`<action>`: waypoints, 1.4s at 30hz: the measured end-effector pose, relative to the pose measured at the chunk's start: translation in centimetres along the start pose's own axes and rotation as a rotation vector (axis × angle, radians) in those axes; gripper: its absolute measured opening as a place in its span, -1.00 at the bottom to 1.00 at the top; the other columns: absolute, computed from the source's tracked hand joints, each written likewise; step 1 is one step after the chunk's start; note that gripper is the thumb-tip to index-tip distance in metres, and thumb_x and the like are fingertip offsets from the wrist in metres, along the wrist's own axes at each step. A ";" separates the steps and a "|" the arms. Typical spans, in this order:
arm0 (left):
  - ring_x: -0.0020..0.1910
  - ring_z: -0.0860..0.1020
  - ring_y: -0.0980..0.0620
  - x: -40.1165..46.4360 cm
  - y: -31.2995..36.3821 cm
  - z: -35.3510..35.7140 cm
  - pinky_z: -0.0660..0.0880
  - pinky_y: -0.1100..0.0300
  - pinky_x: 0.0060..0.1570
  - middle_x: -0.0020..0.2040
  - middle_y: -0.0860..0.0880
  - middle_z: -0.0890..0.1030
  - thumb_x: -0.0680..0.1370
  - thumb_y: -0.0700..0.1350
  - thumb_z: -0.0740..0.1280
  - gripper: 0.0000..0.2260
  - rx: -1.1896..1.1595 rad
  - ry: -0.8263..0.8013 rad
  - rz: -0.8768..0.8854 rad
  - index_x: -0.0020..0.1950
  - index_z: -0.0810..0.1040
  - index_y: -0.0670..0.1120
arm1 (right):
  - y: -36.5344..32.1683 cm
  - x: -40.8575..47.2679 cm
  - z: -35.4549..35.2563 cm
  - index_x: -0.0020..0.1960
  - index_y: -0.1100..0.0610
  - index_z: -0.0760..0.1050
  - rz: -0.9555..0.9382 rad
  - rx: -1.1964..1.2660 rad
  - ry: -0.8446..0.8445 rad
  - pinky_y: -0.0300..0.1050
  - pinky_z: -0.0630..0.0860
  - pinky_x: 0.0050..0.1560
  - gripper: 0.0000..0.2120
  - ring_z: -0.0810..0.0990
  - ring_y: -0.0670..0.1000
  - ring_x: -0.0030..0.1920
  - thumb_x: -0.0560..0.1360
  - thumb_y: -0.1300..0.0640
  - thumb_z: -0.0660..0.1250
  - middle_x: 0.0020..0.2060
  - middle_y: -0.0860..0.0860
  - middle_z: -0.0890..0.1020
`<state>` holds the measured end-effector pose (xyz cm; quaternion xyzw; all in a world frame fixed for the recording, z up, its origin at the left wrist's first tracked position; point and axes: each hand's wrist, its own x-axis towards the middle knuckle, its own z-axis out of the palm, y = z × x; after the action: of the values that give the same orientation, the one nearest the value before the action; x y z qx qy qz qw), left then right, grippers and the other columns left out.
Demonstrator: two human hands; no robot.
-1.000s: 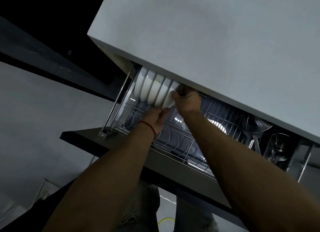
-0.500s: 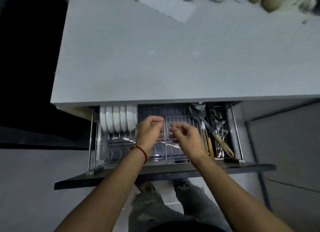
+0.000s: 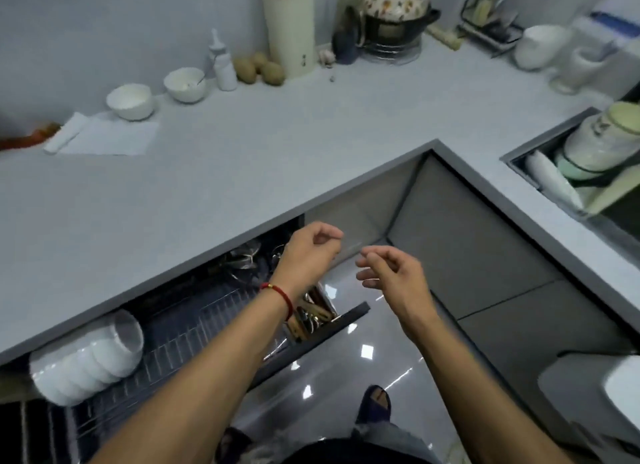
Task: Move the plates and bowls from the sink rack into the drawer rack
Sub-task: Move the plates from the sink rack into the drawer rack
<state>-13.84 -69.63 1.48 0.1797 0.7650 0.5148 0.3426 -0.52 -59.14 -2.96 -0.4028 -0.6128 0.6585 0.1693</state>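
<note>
potatoes (image 3: 258, 69) by a tall canister (image 3: 290, 31) (cream)

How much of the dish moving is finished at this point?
Done: a row of white bowls stands in the drawer rack. In hand: nothing; left hand and right hand are empty. Left: plates and other crockery remain in the sink rack.

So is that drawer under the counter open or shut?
Open. The drawer is pulled out from under the countertop, so its wire rack and the row of white bowls show from above.
</note>
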 end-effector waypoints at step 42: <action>-0.06 0.58 0.09 29.7 19.4 43.0 0.56 0.14 0.05 -0.03 0.05 0.62 0.52 -0.11 0.37 -0.81 0.284 -0.469 -0.057 0.12 0.60 0.02 | 0.7 32.8 -48.5 0.27 0.09 0.66 0.129 -0.807 0.078 -0.08 0.52 0.29 -0.73 0.63 0.06 0.22 0.67 0.17 0.25 0.20 0.01 0.71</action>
<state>-5.65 -14.58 -0.97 0.3188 0.7341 0.3367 0.4961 15.13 -3.27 -10.53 -0.4992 -0.7884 0.3587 -0.0208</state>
